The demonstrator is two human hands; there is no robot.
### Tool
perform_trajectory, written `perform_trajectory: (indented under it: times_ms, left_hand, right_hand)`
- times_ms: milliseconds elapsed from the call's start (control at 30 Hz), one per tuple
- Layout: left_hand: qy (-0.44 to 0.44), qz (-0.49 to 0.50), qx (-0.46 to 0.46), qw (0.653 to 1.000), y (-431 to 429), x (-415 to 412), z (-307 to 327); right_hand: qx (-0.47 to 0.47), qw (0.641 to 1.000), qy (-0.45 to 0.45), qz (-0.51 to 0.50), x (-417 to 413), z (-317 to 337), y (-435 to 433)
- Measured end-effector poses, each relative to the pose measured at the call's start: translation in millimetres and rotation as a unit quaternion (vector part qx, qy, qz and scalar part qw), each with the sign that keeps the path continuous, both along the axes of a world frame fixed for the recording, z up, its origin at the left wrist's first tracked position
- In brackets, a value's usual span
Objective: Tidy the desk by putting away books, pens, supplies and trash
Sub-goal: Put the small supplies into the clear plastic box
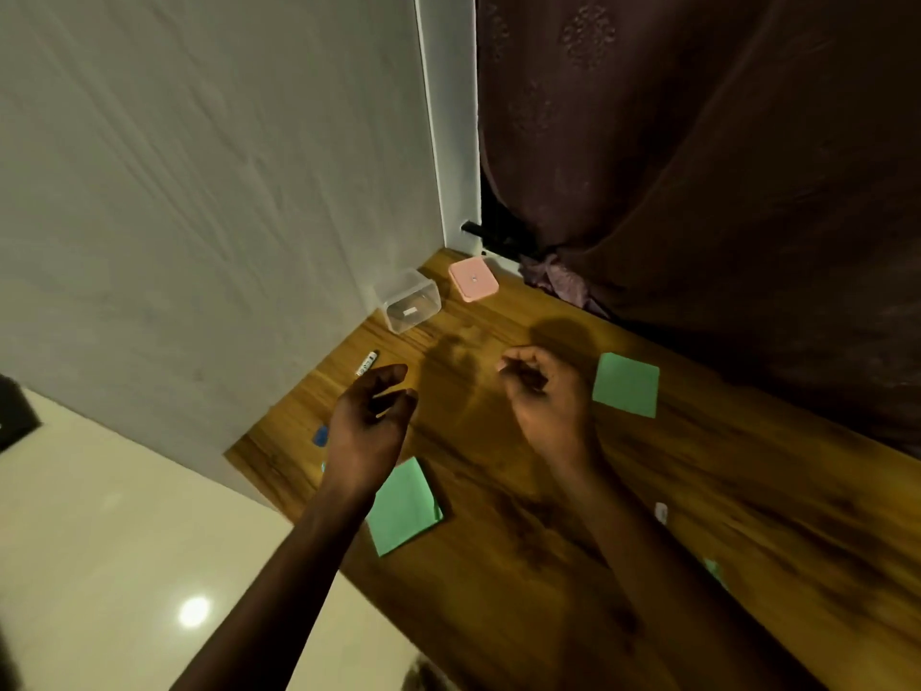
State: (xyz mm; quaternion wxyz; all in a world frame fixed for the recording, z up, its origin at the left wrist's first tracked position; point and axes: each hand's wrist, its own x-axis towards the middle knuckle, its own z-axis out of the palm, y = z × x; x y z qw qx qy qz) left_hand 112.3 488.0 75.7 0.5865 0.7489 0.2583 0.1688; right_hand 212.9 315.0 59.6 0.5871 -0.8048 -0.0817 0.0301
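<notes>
On the brown wooden desk (697,491), a white marker pen (367,363) lies just beyond the left hand (366,431), fingers loosely spread and empty, while the right hand (545,396) hovers, fingers curled, contents unclear.

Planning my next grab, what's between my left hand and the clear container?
In the head view, only a small marker on bare wood lies between the left hand and the clear container.

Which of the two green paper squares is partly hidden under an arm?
The green square near the desk's left edge: the left forearm crosses over its corner. The other green square lies fully uncovered, just right of the right hand.
</notes>
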Motion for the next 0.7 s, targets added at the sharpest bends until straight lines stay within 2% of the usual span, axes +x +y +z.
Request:
perform_trajectory:
  times_ms: [133, 233, 367, 700]
  left_hand:
    - [0.017, 0.013, 0.05, 0.999, 35.6, 33.1, -11.0]
    - [0.02, 0.02, 0.04, 0.999, 63.6, 61.3, -24.7]
    - [0.031, 0.015, 0.056, 0.998, 102.5, 101.2, -47.3]
    - [0.118, -0.035, 0.12, 0.985, 153.4, 164.2, -97.0]
  right_hand:
    - [-0.008, 1.0, 0.001, -0.011, 31.6, -11.8, 30.3]
    - [-0.017, 0.999, 0.019, -0.029, 49.6, -13.8, 53.9]
    - [-0.034, 0.999, -0.005, -0.041, 72.0, -24.2, 86.2]
    - [-0.124, 0.992, 0.012, 0.01, 140.5, -63.8, 165.9]
